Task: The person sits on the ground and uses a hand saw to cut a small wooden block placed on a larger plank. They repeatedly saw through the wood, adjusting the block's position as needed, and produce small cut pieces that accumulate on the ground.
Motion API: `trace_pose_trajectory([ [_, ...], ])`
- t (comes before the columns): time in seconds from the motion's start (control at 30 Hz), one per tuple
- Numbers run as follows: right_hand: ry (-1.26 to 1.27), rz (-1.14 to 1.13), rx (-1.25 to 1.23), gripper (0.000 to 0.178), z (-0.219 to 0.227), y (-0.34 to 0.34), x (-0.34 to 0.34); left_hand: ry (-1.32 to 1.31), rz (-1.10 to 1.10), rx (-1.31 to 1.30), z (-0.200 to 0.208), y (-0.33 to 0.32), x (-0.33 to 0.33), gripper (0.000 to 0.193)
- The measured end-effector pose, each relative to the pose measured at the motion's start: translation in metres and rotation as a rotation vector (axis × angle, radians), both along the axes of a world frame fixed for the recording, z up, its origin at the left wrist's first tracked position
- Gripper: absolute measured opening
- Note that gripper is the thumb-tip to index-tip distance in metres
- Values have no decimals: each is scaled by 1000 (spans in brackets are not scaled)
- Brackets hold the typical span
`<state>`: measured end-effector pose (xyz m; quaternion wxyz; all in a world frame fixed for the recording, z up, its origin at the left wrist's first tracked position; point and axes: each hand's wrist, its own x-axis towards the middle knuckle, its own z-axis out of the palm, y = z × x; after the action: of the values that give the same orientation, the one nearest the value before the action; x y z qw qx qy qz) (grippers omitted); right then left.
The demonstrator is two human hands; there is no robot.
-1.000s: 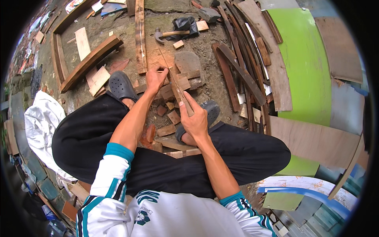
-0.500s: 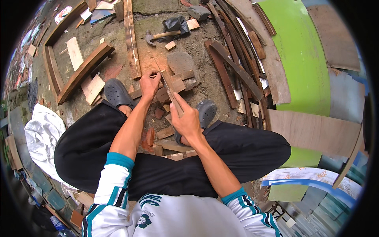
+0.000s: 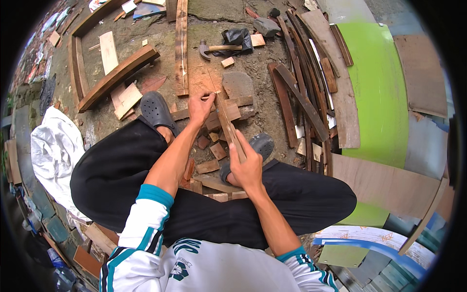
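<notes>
My right hand (image 3: 246,166) is closed round the wooden handle of a handsaw (image 3: 225,117), whose long narrow body slants away from me toward the far left. The saw's thin tip reaches over orange sawdust (image 3: 197,80) on the ground. Left of the saw, my left hand (image 3: 200,108) pinches a small pale piece of wood (image 3: 217,92) right against the blade; its exact shape is mostly hidden by the fingers. Wooden blocks (image 3: 232,113) lie beneath and beside the saw, between my feet.
A claw hammer (image 3: 221,48) lies beyond my hands against a black plastic bag (image 3: 238,38). A long plank (image 3: 181,53) runs away from me. Dark wood strips (image 3: 304,102) are heaped right, near a green board (image 3: 379,82). White cloth (image 3: 56,158) lies left.
My right hand has drawn the saw back toward me, away from my left hand. The left hand keeps its pinch. The whole view has shifted a little.
</notes>
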<state>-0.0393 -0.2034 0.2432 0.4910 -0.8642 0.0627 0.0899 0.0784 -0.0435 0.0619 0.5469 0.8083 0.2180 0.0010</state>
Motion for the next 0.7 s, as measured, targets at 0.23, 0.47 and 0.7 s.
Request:
trace_pose_trajectory([
  [0.23, -39, -14, -42, 39, -22, 2, 13, -68, 18, -27, -4, -10, -4, 28],
  [0.47, 15, -2, -21, 42, -1, 15, 8, -107, 37, -20, -16, 0, -5, 29],
  [0.7, -57, -9, -46, 41, -32, 10, 16, -27, 34, -114, -9, -7, -5, 30],
])
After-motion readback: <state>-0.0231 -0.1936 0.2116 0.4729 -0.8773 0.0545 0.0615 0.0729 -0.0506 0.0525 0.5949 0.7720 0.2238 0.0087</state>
